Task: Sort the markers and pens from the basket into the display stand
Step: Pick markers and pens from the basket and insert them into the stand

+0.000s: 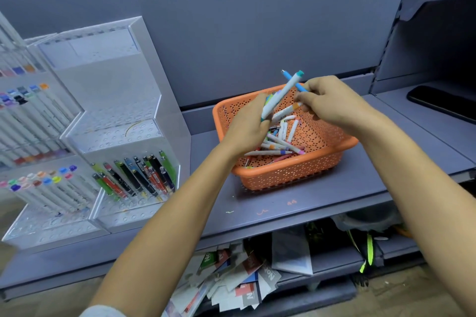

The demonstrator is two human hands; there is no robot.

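A clear, stepped acrylic display stand (121, 141) sits left on the grey shelf (322, 195). The perforated orange plastic basket (291, 172) holds loose markers (280, 144). Above it, the left hand (247, 126) grasps a white teal-capped marker (282, 94); the right hand (332, 103) pinches a blue pen (293, 81), its lower end hidden.

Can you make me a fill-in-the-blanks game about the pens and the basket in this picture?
1. The perforated plastic basket holding the loose pens is coloured ____.
2. The white marker with a teal cap is held in the person's ____ hand.
3. The right hand pinches a slim pen coloured ____.
4. The clear acrylic display stand sits to the ____ of the basket.

Missing words: orange; left; blue; left
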